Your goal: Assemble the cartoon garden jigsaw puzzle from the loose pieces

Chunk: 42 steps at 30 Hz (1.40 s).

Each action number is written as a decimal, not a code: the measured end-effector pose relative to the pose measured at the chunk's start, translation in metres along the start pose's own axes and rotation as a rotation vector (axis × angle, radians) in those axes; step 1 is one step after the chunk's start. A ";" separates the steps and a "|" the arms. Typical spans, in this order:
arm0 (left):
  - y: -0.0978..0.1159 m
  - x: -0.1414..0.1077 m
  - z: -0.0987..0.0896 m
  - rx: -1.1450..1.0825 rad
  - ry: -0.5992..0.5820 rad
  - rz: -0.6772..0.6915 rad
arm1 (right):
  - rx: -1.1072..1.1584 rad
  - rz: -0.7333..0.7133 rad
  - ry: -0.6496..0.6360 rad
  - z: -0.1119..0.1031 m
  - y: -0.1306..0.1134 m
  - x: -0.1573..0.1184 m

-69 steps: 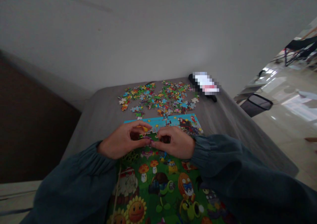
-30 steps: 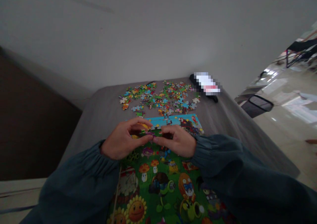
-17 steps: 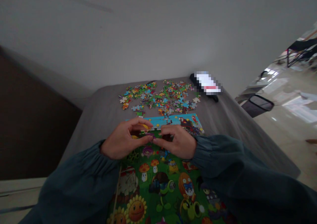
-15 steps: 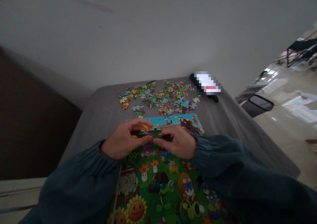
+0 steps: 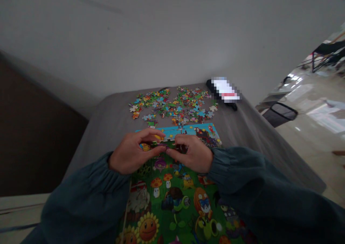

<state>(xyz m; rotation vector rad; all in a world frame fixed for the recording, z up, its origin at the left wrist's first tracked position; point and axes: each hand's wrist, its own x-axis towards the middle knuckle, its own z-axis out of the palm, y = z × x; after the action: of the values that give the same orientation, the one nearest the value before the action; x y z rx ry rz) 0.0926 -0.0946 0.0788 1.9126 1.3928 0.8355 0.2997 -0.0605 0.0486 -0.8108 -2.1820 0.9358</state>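
My left hand [image 5: 132, 152] and my right hand [image 5: 192, 153] meet almost tip to tip over a cartoon jigsaw board [image 5: 175, 195]. Both are closed in a pinch, thumbs nearest me and curled fingers on the far side. Between them are joined jigsaw pieces [image 5: 169, 143], mostly green with some purple, gripped at either end and largely covered by the fingers. Behind the hands, the board's light blue top strip [image 5: 176, 132] shows yellow stars. Sunflowers, mushrooms and other cartoon plants are printed on the green part closest to me.
Many loose jigsaw pieces [image 5: 185, 105] lie spread along the far side of a grey cloth-covered table [image 5: 105, 125]. At the back right rests a phone [image 5: 225, 90] with a blurred screen, on something dark. A pale wall rises behind, and a dark bin [image 5: 280, 114] stands on the floor at right.
Both hands keep almost the same place and pinch. The pieces between them look tilted slightly differently, and the view has shifted a tiny bit.
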 end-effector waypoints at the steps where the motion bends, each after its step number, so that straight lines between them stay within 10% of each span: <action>1: 0.000 0.000 -0.001 0.033 0.010 0.014 | 0.002 -0.005 0.001 -0.001 -0.001 0.000; 9: 0.002 -0.003 -0.006 0.173 0.020 0.032 | 0.105 -0.082 0.132 -0.004 -0.002 0.001; 21: -0.015 0.005 -0.002 -0.282 -0.403 -0.262 | 0.191 0.123 -0.122 0.006 0.010 0.000; 42: -0.016 0.002 0.003 -0.301 -0.518 -0.308 | 0.213 0.158 -0.294 0.006 0.008 0.000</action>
<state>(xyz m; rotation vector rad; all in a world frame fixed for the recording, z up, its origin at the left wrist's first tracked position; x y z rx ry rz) 0.0865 -0.0896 0.0646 1.4913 1.1244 0.3402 0.2978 -0.0589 0.0394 -0.7913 -2.2332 1.4180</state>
